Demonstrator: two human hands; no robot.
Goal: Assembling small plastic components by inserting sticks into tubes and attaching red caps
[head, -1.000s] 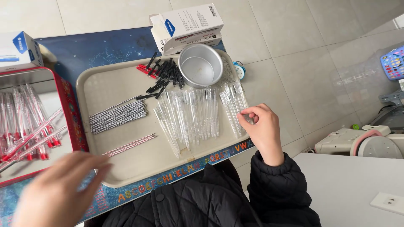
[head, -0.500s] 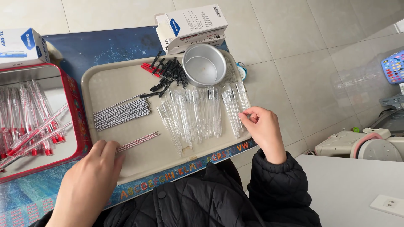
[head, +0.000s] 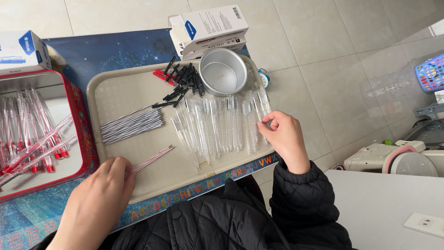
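A beige tray [head: 125, 95] lies on a blue mat in front of me. My left hand [head: 99, 196] rests at the tray's near left edge, fingertips closed on the near end of thin red refills [head: 155, 157]. At the tray's right side, my right hand [head: 284, 139] pinches a clear pen barrel [head: 265, 119] at the right end of a row of several clear barrels [head: 217, 125]. A bundle of grey refills [head: 132, 125] lies left of the row. Black pen parts [head: 182, 82] are piled beside a round metal bowl [head: 223, 71] at the tray's far side.
A red tin [head: 88, 139] at the left holds several pens with red parts [head: 32, 134]. White cardboard boxes stand at the far edge [head: 208, 28] and the far left [head: 21, 46]. A white table [head: 384, 208] is at the lower right, tiled floor beyond.
My left hand has moved up and right from the lower left corner onto the red refills. My right hand stays at the right end of the barrel row.
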